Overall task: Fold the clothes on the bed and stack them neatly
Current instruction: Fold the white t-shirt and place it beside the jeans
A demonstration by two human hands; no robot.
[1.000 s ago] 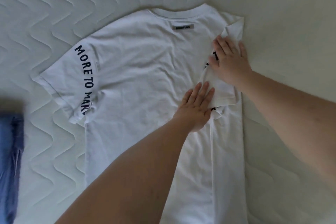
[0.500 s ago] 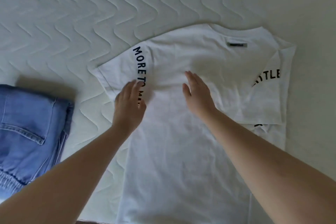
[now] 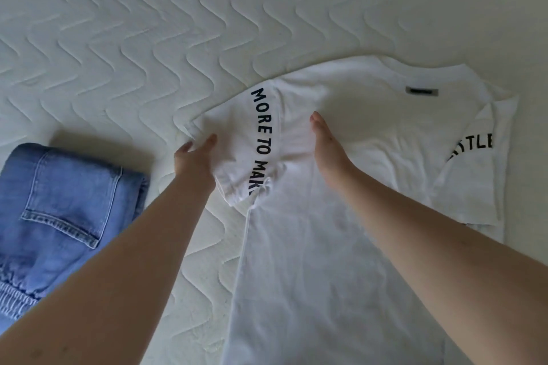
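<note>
I see a white cotton T-shirt with black letters (image 3: 370,216) lying flat on the pale quilted mattress with wavy stitching (image 3: 133,38). Its neck points to twelve o'clock. The sleeve at three o'clock is already folded in over the shirt body (I can read "TTLE" on it).

The left hand (image 3: 194,158) grips the edge of the other sleeve, at nine o'clock from the shirt's middle, with its fingers curled round the cloth and lifting it a little off the mattress. That sleeve says "MORE TO MAKE".

The right hand (image 3: 327,148) stands on its edge with its fingers straight and close together, pressing on the shirt just beside the sleeve seam.

A folded pair of light blue denim jeans (image 3: 59,210) lies at nine o'clock, apart from the shirt.
</note>
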